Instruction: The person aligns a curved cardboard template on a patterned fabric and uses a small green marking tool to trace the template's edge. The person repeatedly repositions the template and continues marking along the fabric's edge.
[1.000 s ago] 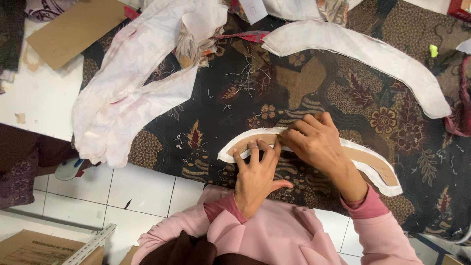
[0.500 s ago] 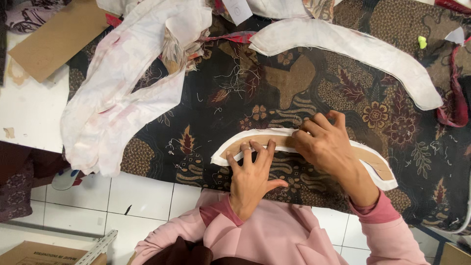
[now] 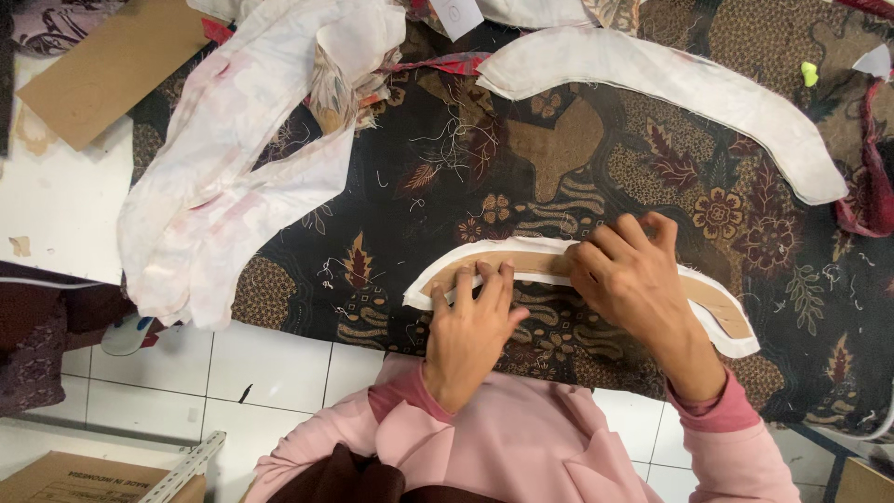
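Brown card, cut as a long curved template (image 3: 521, 264), is seen lying on a slightly larger curved piece of white fabric (image 3: 438, 279), so that a white margin shows all round it. Both lie on a dark patterned cloth (image 3: 447, 196) with brown and orange leaf and flower motifs, spread over a worktable near its front edge, just in front of the person wearing pink sleeves.

The left hand (image 3: 470, 321) is laid flat on the left end of the card, fingers straight and close together, apparently to pin template and fabric against the cloth so neither slips. Nothing is gripped by it. The right hand (image 3: 629, 279) is placed just beside it, near the middle of the curve, with fingers bent and fingertips (image 3: 596, 250) pressed at the upper white edge, seemingly to fold or smooth that margin along the card. Whether the edge is pinched between fingers cannot be told.

Further back, a second curved white piece (image 3: 670, 88) is laid well apart from the hands. At the left, a loose heap of pale fabric (image 3: 242, 149) is draped over the table edge, and a flat sheet of brown cardboard (image 3: 112, 65) is set on the white tabletop (image 3: 56, 205). A small yellow-green object (image 3: 809, 73) is seen at the far right. White floor tiles (image 3: 270, 363) show below the table.
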